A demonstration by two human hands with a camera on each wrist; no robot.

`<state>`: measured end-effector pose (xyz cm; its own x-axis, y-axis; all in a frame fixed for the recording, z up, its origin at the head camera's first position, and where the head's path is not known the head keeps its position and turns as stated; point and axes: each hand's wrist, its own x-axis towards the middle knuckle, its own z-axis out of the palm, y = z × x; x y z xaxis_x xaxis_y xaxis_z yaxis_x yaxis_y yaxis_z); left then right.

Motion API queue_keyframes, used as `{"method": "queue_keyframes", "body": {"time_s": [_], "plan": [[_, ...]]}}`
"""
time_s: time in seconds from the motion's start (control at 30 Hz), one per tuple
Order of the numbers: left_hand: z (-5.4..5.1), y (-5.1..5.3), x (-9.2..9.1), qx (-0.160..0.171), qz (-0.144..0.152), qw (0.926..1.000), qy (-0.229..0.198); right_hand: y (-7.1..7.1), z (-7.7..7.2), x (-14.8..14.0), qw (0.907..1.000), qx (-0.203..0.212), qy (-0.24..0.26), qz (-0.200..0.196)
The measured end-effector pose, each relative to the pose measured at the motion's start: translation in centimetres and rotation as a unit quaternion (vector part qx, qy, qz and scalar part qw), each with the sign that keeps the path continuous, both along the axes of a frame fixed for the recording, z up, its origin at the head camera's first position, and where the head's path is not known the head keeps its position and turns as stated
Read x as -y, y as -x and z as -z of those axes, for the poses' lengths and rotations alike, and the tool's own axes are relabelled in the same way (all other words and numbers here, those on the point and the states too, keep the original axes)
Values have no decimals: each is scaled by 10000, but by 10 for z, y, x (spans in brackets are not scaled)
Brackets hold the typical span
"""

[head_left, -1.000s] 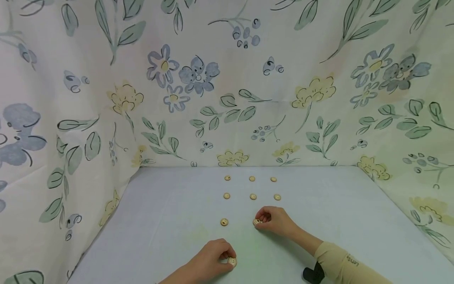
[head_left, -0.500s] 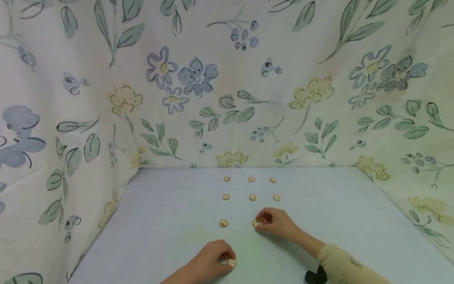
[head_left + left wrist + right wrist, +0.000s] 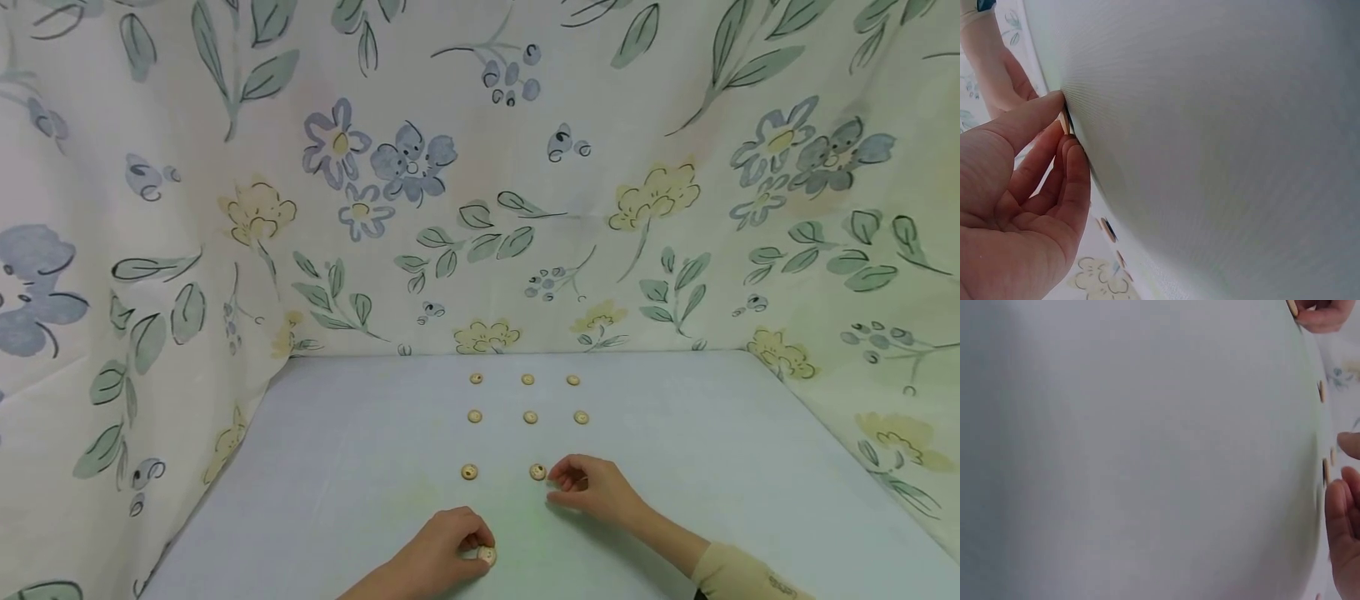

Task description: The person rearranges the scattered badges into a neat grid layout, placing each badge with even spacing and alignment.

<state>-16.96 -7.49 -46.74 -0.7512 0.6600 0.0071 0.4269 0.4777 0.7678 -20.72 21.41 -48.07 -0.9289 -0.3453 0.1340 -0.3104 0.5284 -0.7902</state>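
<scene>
Near the front of the table, my left hand (image 3: pixel 444 552) pinches a round wooden button (image 3: pixel 487 556) between thumb and fingers. The left wrist view shows this button (image 3: pixel 1066 120) edge-on at the fingertips, close against the tabletop. My right hand (image 3: pixel 597 490) is just right of another wooden button (image 3: pixel 537 472), apart from it, with a gap between thumb and fingers and nothing held. In line with that button, to its left, lies a button (image 3: pixel 468 472). In the right wrist view the right hand (image 3: pixel 1344 506) is partly cut off by the frame edge.
Farther back, several similar buttons lie in two rows, among them a middle-row button (image 3: pixel 530 417) and a back-row button (image 3: pixel 528 379). The pale tabletop (image 3: pixel 360 433) ends at a floral curtain (image 3: pixel 480 275), which also hangs along the left and right sides.
My right hand has let go of the button it pinched and drawn back slightly to the right. That button stays on the table. The left hand keeps its pinch in place.
</scene>
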Motion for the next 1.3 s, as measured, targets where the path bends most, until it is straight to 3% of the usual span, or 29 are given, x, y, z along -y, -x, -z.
{"method": "queue_keyframes", "body": {"time_s": [0.37, 0.83, 1.3], "plan": [[1, 0, 0, 76, -25, 9999, -72, -27, 6, -6, 9994, 323, 123, -98], [-1, 0, 0, 23, -6, 10000, 0, -55, 3, -6, 9976, 548, 337, -273], [-6, -3, -1, -340, -35, 9991, 252, -71, 3, -10, 9959, 665, 478, -373]]}}
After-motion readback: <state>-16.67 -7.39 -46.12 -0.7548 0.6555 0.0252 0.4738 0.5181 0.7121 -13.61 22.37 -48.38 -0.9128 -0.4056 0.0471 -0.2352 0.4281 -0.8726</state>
